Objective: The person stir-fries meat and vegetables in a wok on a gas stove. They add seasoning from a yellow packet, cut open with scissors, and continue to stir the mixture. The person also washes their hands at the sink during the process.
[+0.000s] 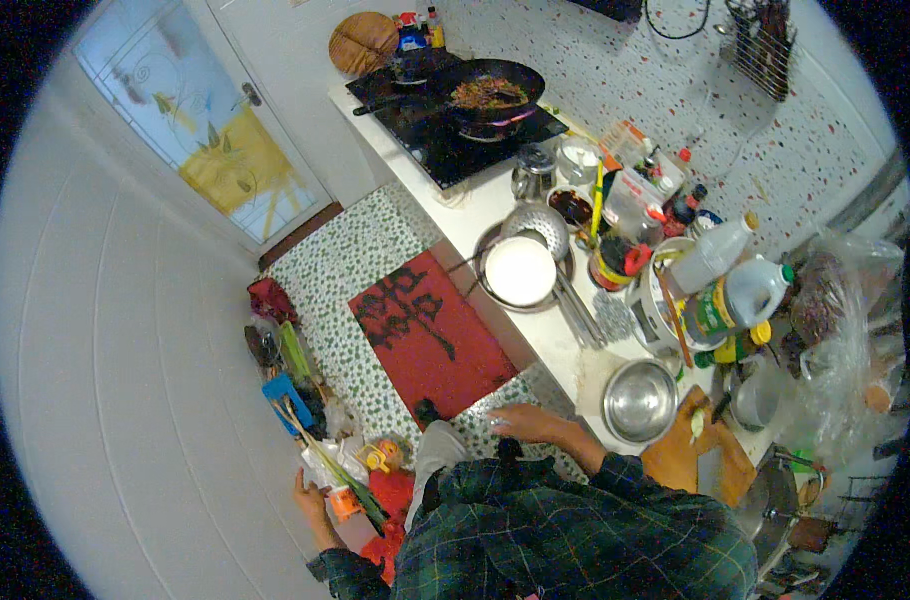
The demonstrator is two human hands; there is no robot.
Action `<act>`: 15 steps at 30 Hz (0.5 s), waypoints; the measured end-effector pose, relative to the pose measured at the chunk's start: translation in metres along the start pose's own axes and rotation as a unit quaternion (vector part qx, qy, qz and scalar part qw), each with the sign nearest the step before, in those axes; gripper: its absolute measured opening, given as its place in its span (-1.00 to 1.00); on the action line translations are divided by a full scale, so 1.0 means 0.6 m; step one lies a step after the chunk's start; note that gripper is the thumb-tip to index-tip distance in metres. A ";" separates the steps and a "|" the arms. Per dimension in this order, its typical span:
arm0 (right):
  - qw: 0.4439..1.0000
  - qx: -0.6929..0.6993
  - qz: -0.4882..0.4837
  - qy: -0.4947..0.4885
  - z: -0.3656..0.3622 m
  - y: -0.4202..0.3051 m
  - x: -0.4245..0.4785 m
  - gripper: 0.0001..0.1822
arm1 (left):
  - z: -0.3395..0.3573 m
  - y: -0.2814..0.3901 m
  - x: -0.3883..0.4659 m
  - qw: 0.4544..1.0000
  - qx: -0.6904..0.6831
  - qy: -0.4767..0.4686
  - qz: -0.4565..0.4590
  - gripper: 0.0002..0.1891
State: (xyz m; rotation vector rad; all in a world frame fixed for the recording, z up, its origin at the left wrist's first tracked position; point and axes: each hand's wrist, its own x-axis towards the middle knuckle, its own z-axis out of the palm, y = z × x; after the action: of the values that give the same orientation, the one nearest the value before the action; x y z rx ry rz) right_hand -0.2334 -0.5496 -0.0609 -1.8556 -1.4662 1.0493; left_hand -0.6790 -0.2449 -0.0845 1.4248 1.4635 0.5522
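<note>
My left hand (312, 501) hangs low at the wall side, thumb and fingers apart. It is beside an orange-and-white container (343, 503) and long green stalks (350, 480) that look like scallions; whether it touches the container is unclear. My right hand (526, 422) is stretched over the floor beside the counter's front edge, and no held thing can be made out in it. Nearest to it on the counter (586, 375) is a steel bowl (641, 400). Farther along, a white bowl (520, 268) and a perforated ladle (537, 225) rest on a round metal pan (487, 289).
A wok (492, 94) with chopped food sits on the black cooktop (455, 157). Bottles (714, 251) and jars crowd the counter's back. A wooden cutting board (668, 457) lies at right. A red mat (440, 337) covers floor before a glazed door (207, 120). Bagged goods (338, 461) line the wall.
</note>
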 end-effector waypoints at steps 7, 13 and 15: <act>0.995 0.075 -0.064 0.001 -0.134 -0.164 0.284 -0.50 | 0.042 0.152 0.282 0.999 -0.008 -0.048 0.023 -0.24; 0.985 0.063 0.045 0.153 -0.154 -0.145 0.485 -0.54 | 0.138 0.353 0.597 0.953 0.135 -0.105 0.249 -0.41; 0.978 0.094 0.097 0.160 -0.191 -0.189 0.516 -0.56 | 0.195 0.482 0.636 0.937 0.109 -0.178 0.279 -0.35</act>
State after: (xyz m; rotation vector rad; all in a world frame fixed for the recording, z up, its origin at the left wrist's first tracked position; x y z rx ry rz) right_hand -0.1675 -0.2164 0.0185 -1.9500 -0.9832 0.8898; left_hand -0.3738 0.1348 -0.0110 2.0176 0.8414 0.4460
